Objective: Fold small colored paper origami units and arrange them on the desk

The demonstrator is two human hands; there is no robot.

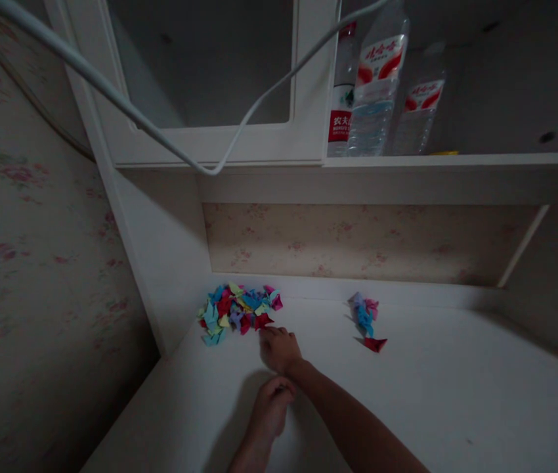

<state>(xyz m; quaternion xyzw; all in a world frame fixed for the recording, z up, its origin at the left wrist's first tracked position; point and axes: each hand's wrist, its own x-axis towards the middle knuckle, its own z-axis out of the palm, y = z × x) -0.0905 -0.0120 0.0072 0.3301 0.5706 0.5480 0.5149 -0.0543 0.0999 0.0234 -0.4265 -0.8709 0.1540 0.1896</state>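
My right hand (281,349) reaches across the white desktop, palm down with bent fingers. Its fingertips meet a red paper crane (262,320) at the near right edge of a heap of small folded paper cranes (239,303) in blue, green, yellow, purple, pink and red. Below the right wrist, my left hand (272,407) is curled closed above the desktop, with nothing visible in it. Farther right lies a smaller group: a blue crane (365,318), a pink one (371,307), a pale purple one (357,299) and a red one (375,344).
A white desktop (436,387) runs back to a wallpapered panel (338,240). Above hang a cabinet door (220,148) and an open shelf (480,159) with plastic bottles (376,85). A white cable (254,108) droops across the cabinet. Flowered wallpaper (37,243) covers the left wall.
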